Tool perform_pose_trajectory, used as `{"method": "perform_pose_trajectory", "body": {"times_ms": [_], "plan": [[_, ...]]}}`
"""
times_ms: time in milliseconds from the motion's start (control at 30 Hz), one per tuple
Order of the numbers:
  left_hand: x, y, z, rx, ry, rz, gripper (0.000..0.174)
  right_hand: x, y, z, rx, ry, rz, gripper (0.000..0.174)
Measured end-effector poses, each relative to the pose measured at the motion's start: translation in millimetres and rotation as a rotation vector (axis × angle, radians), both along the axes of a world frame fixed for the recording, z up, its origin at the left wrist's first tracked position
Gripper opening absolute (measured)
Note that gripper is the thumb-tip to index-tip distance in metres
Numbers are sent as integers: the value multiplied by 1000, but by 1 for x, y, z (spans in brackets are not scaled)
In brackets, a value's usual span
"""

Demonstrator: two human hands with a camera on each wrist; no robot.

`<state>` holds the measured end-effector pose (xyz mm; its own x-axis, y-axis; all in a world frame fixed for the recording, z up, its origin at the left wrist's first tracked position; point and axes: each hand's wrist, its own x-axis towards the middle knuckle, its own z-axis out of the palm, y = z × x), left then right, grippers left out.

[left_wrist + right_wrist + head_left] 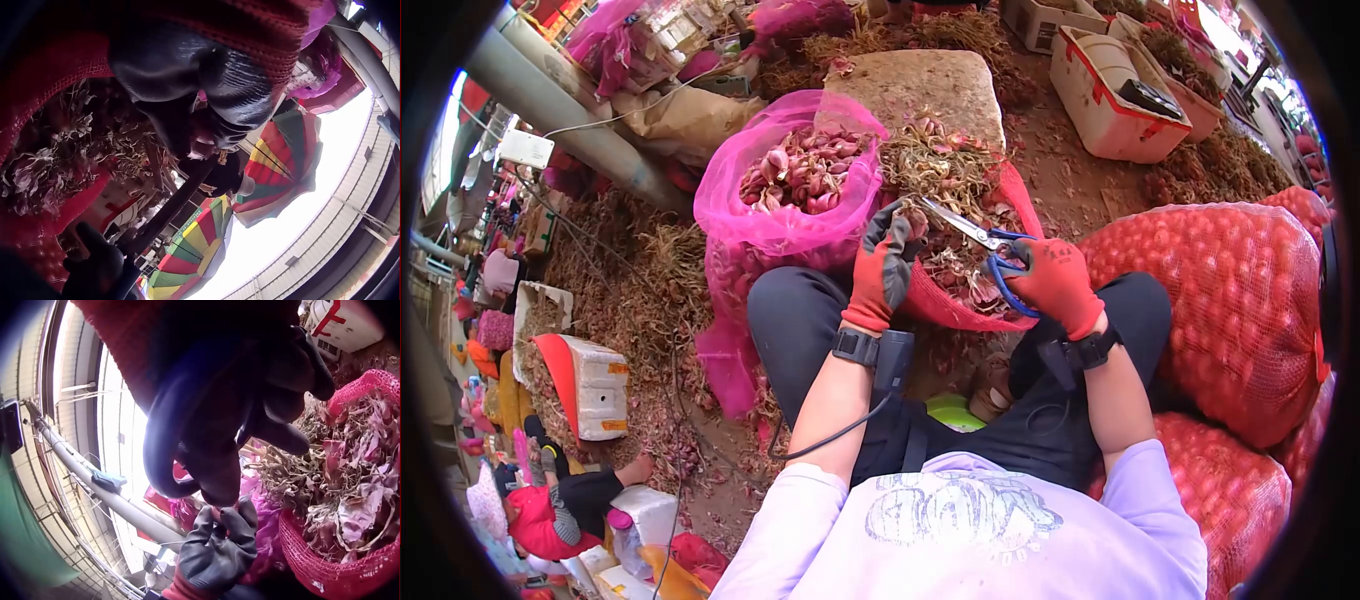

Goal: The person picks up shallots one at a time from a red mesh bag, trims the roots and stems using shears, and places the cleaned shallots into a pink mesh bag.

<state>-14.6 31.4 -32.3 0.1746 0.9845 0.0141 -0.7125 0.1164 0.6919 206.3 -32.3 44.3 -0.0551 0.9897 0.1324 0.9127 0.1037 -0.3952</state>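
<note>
While the right hand (1055, 280) grips scissors (970, 230) by the blue handles, the left hand (885, 262) pinches a small pinkish bulb (203, 147) between thumb and fingers. Both hands wear red gloves with dark palms and fingers. Left grip: pressed together on the bulb. Right grip: fingers curled through and around the handles. Blades point across to the left hand, tips just beside its fingertips; cannot tell if they touch the bulb. Bulb sits at the left fingertips, up near the edge of a red mesh bag (940, 305), which lies open in front of the seated person's knees and holds dry skins and trimmings (960, 275). Clump of dried stalks (935, 165) at its far side, next to a pale block (910, 90).

Left of that, pink mesh bag (785, 238), open top, loaded with purplish bulbs (805, 172). Right side: large stuffed red net sacks (1200, 310), one beside the person's knee, another lower down. White box (1115, 100) with red edging farther off to the right. Left floor: heap of dried stems (655, 290), white foam box (592, 388) with a red side, second person (550, 515) in a red top. Left wrist view also catches striped umbrellas (281, 165) and a roof edge.
</note>
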Motion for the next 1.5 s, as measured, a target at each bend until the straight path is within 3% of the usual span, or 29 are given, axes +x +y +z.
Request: {"method": "perform_pose_trajectory", "body": {"times_ms": [133, 267, 367, 467, 567, 700, 833, 933, 967, 1067, 1200, 1333, 1367, 1467, 1500], "plan": [[0, 2, -9, 10, 5, -17, 27, -1, -1, 6, -139, -60, 93, 47], [-4, 5, -15, -53, 19, -29, 27, 5, -4, 23, -220, 82, 149, 48], [4, -5, 1, -58, 60, -56, 27, 9, 8, 0, -131, 380, -28, 41], [14, -9, -10, -11, 95, -192, 26, -2, 26, -31, 158, 745, 122, 35], [27, -18, 4, -11, 130, -283, 26, -19, 28, -21, 69, 825, 117, 39], [30, -23, -2, 5, 195, -285, 25, -25, 32, -34, 60, 811, 118, 36], [29, -20, -27, 69, 192, -265, 24, -36, 24, -49, 224, 253, -50, 39], [27, -20, -24, -3, 97, -293, 27, -35, 25, -49, 99, 688, 69, 37], [26, -19, -18, -17, 123, -246, 27, -29, 20, -31, -102, 822, 167, 35], [26, -18, -1, -54, 157, -159, 25, -20, 15, -23, -176, 955, 131, 30], [28, -22, 3, -58, 233, -229, 24, -17, 25, -41, -87, 1092, 74, 34], [27, -20, -11, 95, 290, -296, 25, -31, 34, -51, 14, 1000, 105, 42], [27, -20, -15, 85, 268, -289, 26, -29, 35, -52, 61, 873, 118, 42], [29, -22, -1, 109, 307, -191, 33, -18, 38, -58, -87, 757, -13, 42], [30, -23, 3, 151, 387, -115, 37, -13, 33, -48, -225, 1004, 33, 41]]}}
